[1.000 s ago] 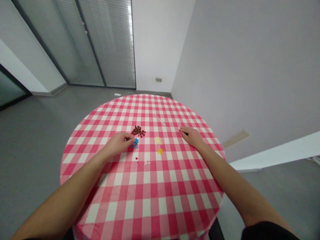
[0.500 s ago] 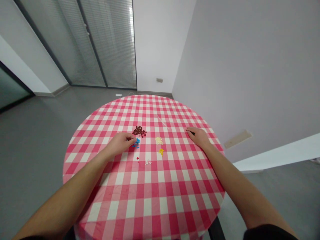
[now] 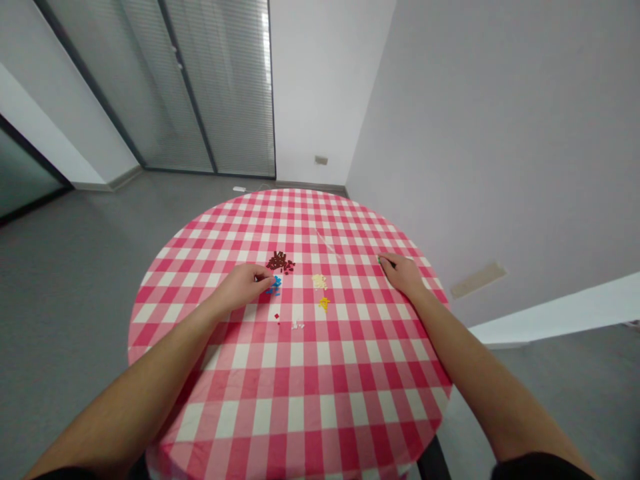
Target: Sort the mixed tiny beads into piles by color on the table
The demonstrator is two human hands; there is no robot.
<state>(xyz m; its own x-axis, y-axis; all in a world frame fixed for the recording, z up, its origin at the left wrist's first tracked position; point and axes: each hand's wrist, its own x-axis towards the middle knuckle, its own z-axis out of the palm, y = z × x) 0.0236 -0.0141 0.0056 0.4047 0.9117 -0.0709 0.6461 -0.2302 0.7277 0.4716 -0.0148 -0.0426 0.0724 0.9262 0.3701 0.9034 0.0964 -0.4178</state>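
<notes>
My left hand is closed in a pinch, its fingertips at the edge of a small heap of blue pieces. Whether a piece is between those fingers is hidden. Just beyond lies a larger heap of dark brown pieces. On the right of the table, my right hand rests with its fingers curled together. A tiny greenish speck shows at its fingertips, too small to name. Between the hands are cream pieces and, nearer me, yellow pieces.
Everything lies on a round table with a red-and-white checked tablecloth. Two little red pieces and several white pieces are closer to me. A wall runs along the right, and glass doors stand behind.
My right hand's fingertips have drawn slightly to the right, and a greenish speck now shows there. My left hand stays at the blue pieces. The view has shifted a little.
</notes>
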